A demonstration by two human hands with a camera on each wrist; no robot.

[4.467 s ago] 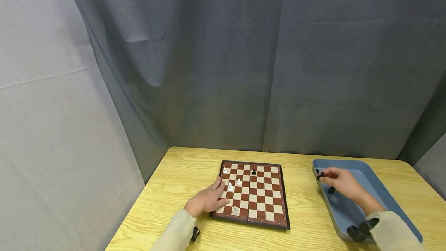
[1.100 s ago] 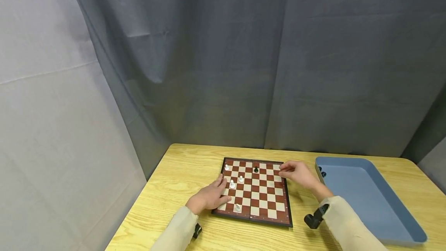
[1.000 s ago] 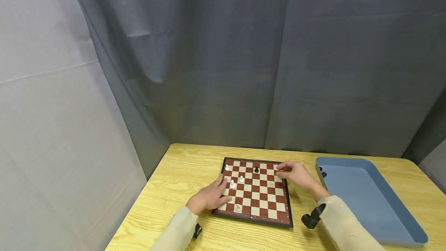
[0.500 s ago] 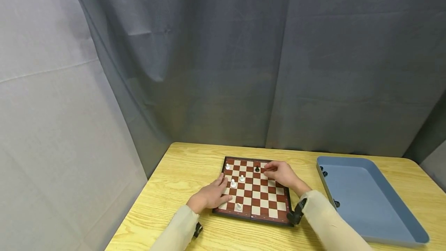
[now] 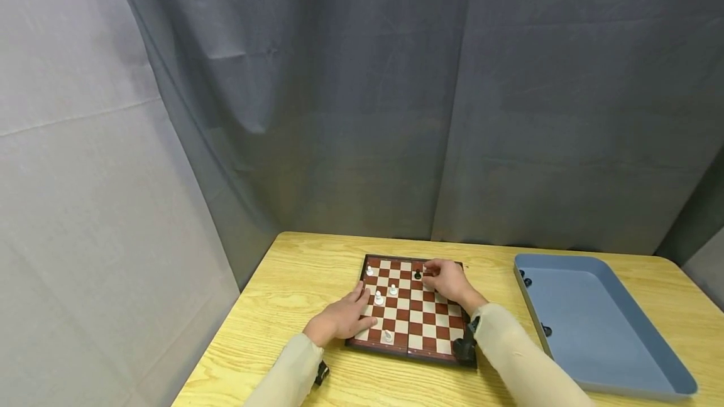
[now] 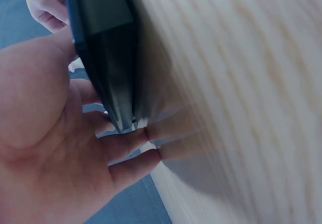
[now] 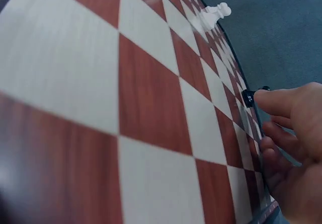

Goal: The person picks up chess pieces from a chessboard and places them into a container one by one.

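My left hand lies with straight fingers over the left edge of the chessboard. In the left wrist view its fingertips reach past the board's dark rim to the table. My right hand is low over the board's far right half, thumb and fingers pinched on a small black chess piece, mostly hidden. Just left of those fingertips stands a black pawn. The right wrist view has a black piece against the thumb tip. White pieces include a far-left pawn, a larger piece, another pawn and a near piece.
A blue tray sits to the right of the board, with black chess pieces along its left wall. The wooden table ends at a grey curtain behind.
My right hand has gone from the tray to the board, then slid left across it to beside the black pawn. The left hand stays on the board's left edge.
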